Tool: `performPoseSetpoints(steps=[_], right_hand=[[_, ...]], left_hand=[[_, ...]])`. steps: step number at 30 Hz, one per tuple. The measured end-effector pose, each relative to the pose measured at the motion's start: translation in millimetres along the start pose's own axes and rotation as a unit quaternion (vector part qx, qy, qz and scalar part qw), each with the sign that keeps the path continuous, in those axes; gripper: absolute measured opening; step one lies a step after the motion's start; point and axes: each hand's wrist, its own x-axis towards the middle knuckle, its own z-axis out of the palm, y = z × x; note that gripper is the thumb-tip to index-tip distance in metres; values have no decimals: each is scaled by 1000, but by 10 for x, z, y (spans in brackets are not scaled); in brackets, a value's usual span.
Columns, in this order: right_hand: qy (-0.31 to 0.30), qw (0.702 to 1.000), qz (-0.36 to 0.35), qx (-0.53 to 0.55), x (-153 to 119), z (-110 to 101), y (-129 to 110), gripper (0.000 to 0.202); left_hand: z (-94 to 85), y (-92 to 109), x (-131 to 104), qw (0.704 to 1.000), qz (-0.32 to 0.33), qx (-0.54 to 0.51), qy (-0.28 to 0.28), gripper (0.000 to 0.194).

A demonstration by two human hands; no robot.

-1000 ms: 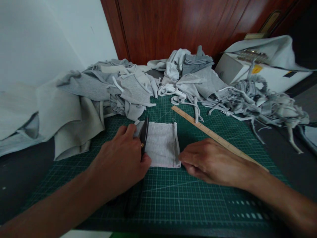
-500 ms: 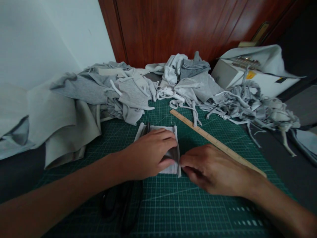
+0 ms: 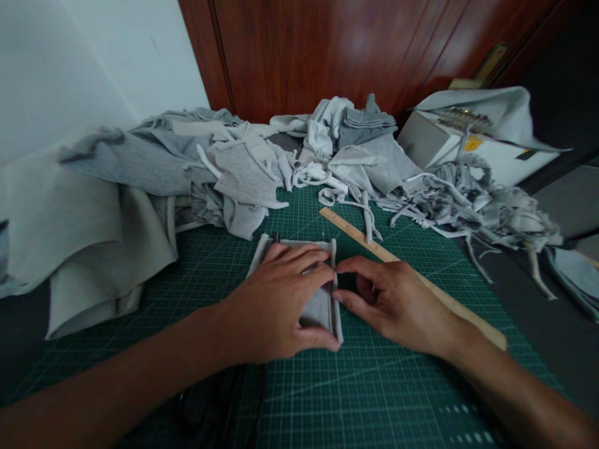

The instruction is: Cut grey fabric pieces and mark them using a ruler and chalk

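A small grey piece of fabric (image 3: 319, 309) with a raised strip along its left and right edges lies flat on a green cutting mat (image 3: 374, 405). My left hand (image 3: 285, 299) rests on top of it, fingers spread, thumb at the near right corner. At the right edge, my right hand (image 3: 397, 299) touches the strip with thumb and index fingertips held apart; its other fingers are curled. Much of the fabric is hidden under my left hand. Dark loop handles, likely scissors (image 3: 189, 408), lie in shadow below my left forearm.
A wooden ruler (image 3: 355, 234) lies diagonally behind and under my right hand. Grey fabric scraps (image 3: 243, 168) pile along the back, and a tangle of cut strips (image 3: 468, 199) sits right. A white box (image 3: 430, 140) stands behind it. Larger pale fabric (image 3: 107, 249) drapes at left.
My left hand has spread wider, its thumb moving toward me to the fabric's near corner. My right hand has shifted farther along the edge, its thumb and index finger now apart.
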Motion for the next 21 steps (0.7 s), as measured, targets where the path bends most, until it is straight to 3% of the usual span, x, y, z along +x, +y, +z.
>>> performPoseSetpoints(steps=[3, 5, 7, 10, 15, 21], right_hand=[[-23, 999, -10, -26, -11, 26, -27, 27], [-22, 999, 1, -43, -16, 33, -51, 26], [-19, 998, 19, -55, -15, 36, -80, 25], [-19, 995, 54, -76, 9, 52, -147, 26], [-12, 978, 130, -160, 124, 116, -307, 49], [-67, 972, 120, -192, 198, 175, -423, 20]], left_hand=[[-40, 15, -80, 999, -35, 26, 10, 60], [-69, 10, -158, 990, -110, 72, 54, 38], [-99, -4, -232, 970, -194, 109, 101, 41], [-147, -10, -283, 958, -255, 106, 78, 54], [-210, 41, -234, 954, -276, 118, 4, 55], [-240, 8, -344, 960, -258, 104, 0, 33]])
